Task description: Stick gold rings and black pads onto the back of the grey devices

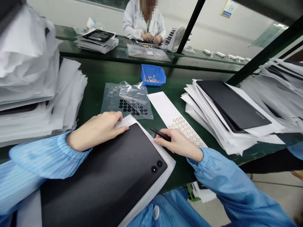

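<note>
A black tablet back cover (101, 176) lies on white sheet material in front of me, with two round camera rings (157, 167) at its right corner. My left hand (99, 127) grips its far edge, the thumb on top and the other fingers curled at the edge. My right hand (177, 142) holds black tweezers (161, 134), their tip pointing left just beyond the cover's right edge. Under that hand runs a white strip (163, 105) bearing rows of small tan rings (183, 126). Black round pieces (132, 107) sit on a clear plastic sheet (110, 96) beyond the cover.
A blue bin (153, 75) with small tan rings stands farther back. Stacked covers with white sheets rise at left (26, 69) and right (213, 110). Across a raised shelf, a co-worker (144, 28) has both hands over a dark panel. A dark frame post (190, 26) slants up.
</note>
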`<state>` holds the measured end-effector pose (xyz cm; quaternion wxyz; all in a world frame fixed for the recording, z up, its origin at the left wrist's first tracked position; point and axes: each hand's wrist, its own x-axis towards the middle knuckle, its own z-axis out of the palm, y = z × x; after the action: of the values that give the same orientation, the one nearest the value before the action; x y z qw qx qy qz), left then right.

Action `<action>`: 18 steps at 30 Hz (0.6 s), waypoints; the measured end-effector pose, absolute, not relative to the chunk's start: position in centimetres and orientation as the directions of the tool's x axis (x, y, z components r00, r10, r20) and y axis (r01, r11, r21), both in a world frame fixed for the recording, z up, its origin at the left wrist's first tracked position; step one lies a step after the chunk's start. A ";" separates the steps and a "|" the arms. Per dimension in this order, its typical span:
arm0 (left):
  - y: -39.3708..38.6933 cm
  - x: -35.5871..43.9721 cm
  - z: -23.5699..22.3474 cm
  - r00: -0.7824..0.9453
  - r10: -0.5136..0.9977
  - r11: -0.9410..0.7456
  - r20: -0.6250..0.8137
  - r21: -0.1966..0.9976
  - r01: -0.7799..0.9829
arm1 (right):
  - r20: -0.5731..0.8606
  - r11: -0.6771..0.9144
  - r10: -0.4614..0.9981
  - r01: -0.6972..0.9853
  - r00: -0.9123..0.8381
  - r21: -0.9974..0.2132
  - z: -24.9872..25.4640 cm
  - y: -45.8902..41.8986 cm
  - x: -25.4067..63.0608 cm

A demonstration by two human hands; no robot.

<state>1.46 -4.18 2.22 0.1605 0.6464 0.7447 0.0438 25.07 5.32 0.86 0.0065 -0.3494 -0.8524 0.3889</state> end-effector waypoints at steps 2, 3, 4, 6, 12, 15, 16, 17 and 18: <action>-4.2 1.6 2.6 -0.107 0.954 0.189 -0.279 0.286 0.940 | -0.231 0.548 0.548 0.554 -0.804 -0.627 0.9 5.6 24.4; -4.2 1.7 2.8 -0.103 0.947 0.195 -0.305 0.290 0.937 | -0.230 0.571 0.525 0.539 -0.820 -0.619 0.9 5.7 24.2; -4.2 1.9 2.9 -0.106 0.943 0.203 -0.316 0.292 0.935 | -0.233 0.582 0.508 0.530 -0.829 -0.617 0.9 5.7 24.0; -4.2 2.2 3.0 -0.121 0.943 0.219 -0.309 0.306 0.926 | -0.227 0.592 0.495 0.516 -0.839 -0.618 0.8 5.7 23.9; -4.0 1.6 3.2 -0.107 0.941 0.240 -0.321 0.410 0.880 | -0.058 0.625 0.490 0.397 -0.870 -0.672 0.3 5.4 23.9; -3.9 1.2 3.1 -0.072 0.929 0.244 -0.363 0.456 0.856 | -0.007 0.624 0.481 0.348 -0.877 -0.700 0.0 5.2 23.8; -3.9 1.1 3.1 -0.060 0.925 0.246 -0.375 0.470 0.848 | 0.013 0.633 0.487 0.343 -0.874 -0.694 -0.1 5.2 23.7; -3.8 1.0 3.0 -0.048 0.922 0.246 -0.385 0.484 0.840 | 0.037 0.644 0.491 0.335 -0.870 -0.688 -0.1 5.1 23.7; -3.7 0.9 2.9 -0.035 0.919 0.244 -0.392 0.498 0.832 | 0.066 0.655 0.496 0.323 -0.866 -0.683 -0.1 5.0 23.6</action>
<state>0.93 -3.68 2.90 0.3302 0.6113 0.7162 0.0659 23.61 4.98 -0.08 0.1245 -0.2274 -0.9010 0.3479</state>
